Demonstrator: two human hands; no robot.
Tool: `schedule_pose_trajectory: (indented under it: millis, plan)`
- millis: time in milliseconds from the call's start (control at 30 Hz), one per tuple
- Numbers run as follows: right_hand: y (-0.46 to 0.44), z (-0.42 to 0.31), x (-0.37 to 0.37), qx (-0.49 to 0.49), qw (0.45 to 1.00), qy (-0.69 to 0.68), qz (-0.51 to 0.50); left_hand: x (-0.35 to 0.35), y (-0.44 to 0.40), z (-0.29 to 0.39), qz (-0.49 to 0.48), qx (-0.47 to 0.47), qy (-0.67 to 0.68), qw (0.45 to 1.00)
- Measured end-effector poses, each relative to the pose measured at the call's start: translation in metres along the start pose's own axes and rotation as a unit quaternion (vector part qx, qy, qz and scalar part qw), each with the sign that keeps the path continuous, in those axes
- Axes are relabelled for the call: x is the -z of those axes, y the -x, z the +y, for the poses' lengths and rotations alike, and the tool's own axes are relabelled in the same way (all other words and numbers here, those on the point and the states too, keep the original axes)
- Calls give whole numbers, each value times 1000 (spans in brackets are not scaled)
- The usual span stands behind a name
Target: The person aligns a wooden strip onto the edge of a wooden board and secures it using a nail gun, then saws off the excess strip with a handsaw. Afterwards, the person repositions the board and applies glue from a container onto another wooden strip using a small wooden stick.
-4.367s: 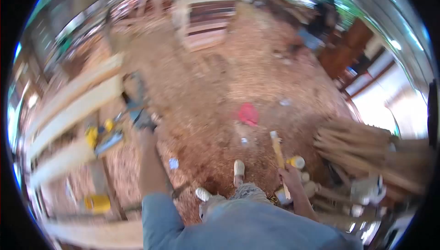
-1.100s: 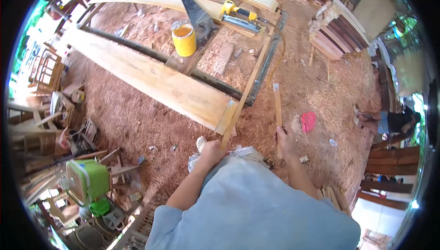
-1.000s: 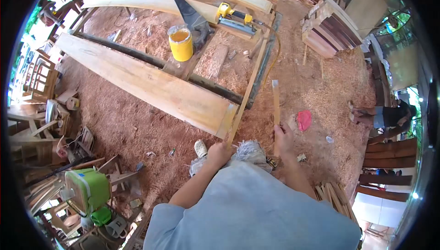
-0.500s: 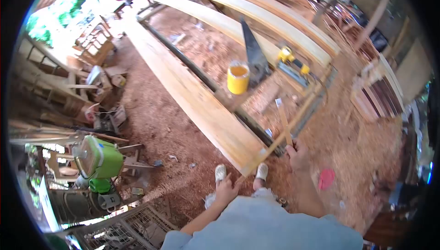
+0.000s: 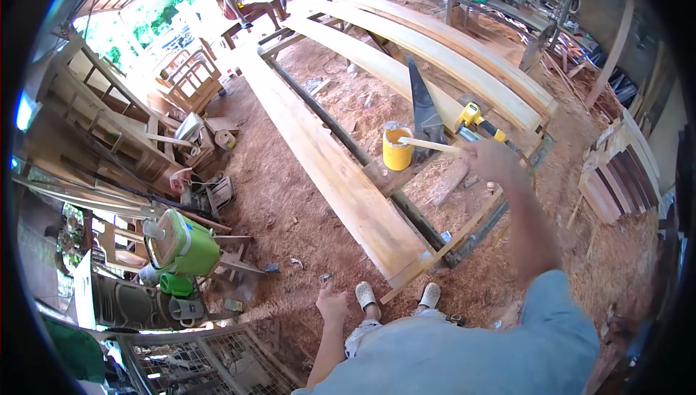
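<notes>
My right hand (image 5: pixel 496 163) is closed round a flat wooden stick (image 5: pixel 435 146). The stick points left, its pale tip by the rim of a yellow tub (image 5: pixel 397 154); whether it touches the rim I cannot tell. A handsaw (image 5: pixel 422 98) stands with its dark blade upward just behind the tub. My left hand (image 5: pixel 332 302) hangs apart from the boards, fingers loosely apart and holding nothing. Nearest to it is the end of a thin wood strip (image 5: pixel 406 279), which lies across the near end of a long plank (image 5: pixel 341 185).
A yellow power tool (image 5: pixel 473 115) rests right of the saw. Long curved boards (image 5: pixel 435 43) lie on the frame behind. A green cooler box (image 5: pixel 190 244) stands at left, stacked wood pieces (image 5: pixel 622 170) at right. Two people (image 5: pixel 239 5) are at the far end.
My right hand has moved up and forward, swinging the stick from upright to pointing left at the tub. My left hand has come away from the thin strip's end. The view has shifted.
</notes>
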State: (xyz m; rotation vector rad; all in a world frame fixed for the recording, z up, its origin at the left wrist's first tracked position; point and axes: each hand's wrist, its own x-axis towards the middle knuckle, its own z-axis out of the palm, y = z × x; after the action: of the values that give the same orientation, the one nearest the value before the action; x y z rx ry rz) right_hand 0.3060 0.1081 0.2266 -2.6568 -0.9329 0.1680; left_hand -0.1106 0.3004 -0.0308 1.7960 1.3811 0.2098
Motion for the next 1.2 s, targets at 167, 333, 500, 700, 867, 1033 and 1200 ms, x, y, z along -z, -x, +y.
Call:
schedule_pose_trajectory:
  millis: [167, 333, 500, 700, 867, 1033, 1200]
  plan:
    - [-41, -34, 16, -32, 979, 200, -36, 3, -20, -20, 120, -5, 128, 984]
    - [-81, -87, 0, 12, 963, 263, -63, -6, -61, -86, 90, -40, 3, 995]
    - [-123, -98, -58, 35, 958, 278, -68, 0, -77, -85, 37, 7, -50, 998]
    - [-96, -57, -34, -66, 971, 218, -77, 16, -96, -71, 50, -7, 33, 998]
    - [-17, -28, -22, -79, 989, 125, -12, 25, -153, -2, 102, -155, -64, 980]
    - [39, -16, -53, -92, 994, 5, 63, -17, -201, 149, 34, -398, -141, 906]
    - [115, -42, -77, -177, 963, -159, 124, -90, -194, 276, -158, -409, -349, 828]
